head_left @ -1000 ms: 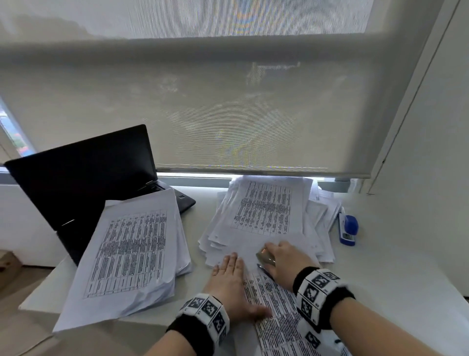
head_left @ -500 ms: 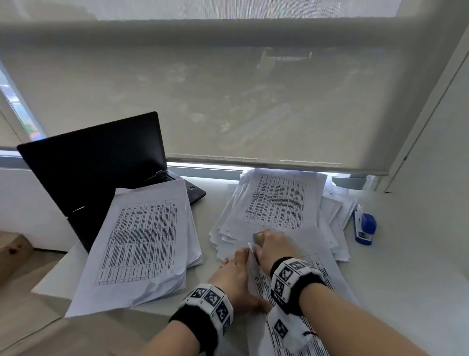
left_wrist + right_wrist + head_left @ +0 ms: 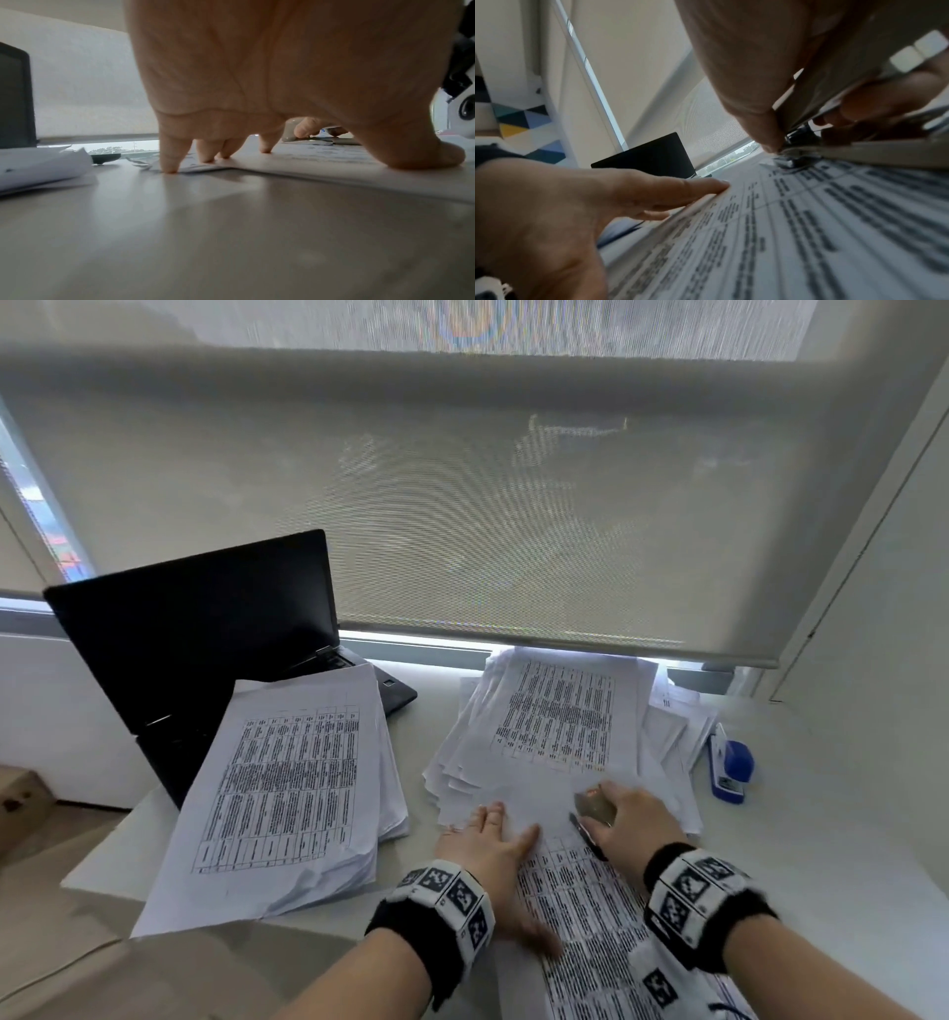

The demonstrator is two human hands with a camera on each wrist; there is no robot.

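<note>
A stapled-looking set of printed table sheets lies on the desk in front of me. My left hand rests flat on its left edge, fingers straight and spread, fingertips pressing paper and desk. My right hand grips a silver stapler at the sheet's top corner. In the right wrist view the stapler has its nose down on the sheet, the thumb curled on top. The left hand lies beside it.
A loose pile of printed sheets lies behind the hands. A second pile leans on an open black laptop at the left. A blue stapler stands at the right. A roller blind hangs behind the desk.
The right hand with the silver stapler has drawn a little to the right, away from the left hand's fingers. The left hand stays pressed on the sheet, its fingers now more spread.
</note>
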